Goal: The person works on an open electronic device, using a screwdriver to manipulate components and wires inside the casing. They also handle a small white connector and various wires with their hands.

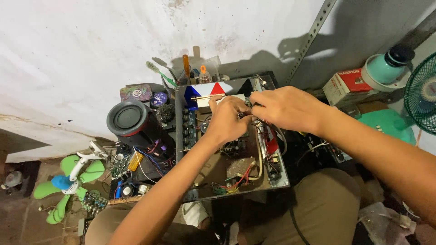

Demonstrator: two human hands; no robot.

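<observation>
Knees (pixel 318 213) flank an open chassis (pixel 281 181); left hand (pixel 227 122) and right hand (pixel 286 109) pinch thin, fragile wiring (pixel 252 109) near its far edge; judged light, grip insulation.

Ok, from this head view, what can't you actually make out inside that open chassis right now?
- Whatever the left hand and right hand are pinching: their own fingers cover it.
- The board beneath both hands in the open metal chassis: hidden by hands and forearms.
- Small components along the wire bundle: too small to identify.
- The green standing fan: cut off by the right edge.
</observation>
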